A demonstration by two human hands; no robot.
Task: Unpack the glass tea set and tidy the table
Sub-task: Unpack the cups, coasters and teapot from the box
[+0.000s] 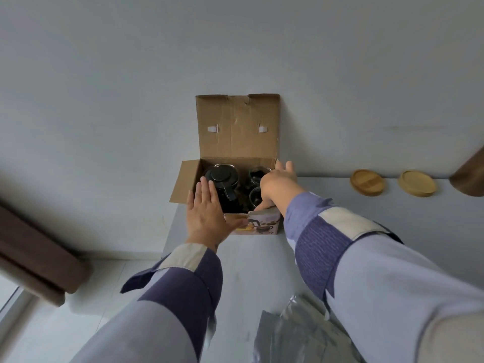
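Note:
An open cardboard box stands on the white table against the wall, its lid flap leaning back. Inside sits a dark glass teapot with a black lid and handle, and two glass cups to its right. My left hand lies flat with straight fingers against the box's front left edge, its fingertips near the teapot. My right hand reaches over the box's right side, fingers extended along the right wall and thumb on the front rim.
Two round wooden coasters lie at the back right of the table. A brown object stands at the far right edge. Crumpled silver plastic wrap lies near me. A dark brown curtain hangs at the left.

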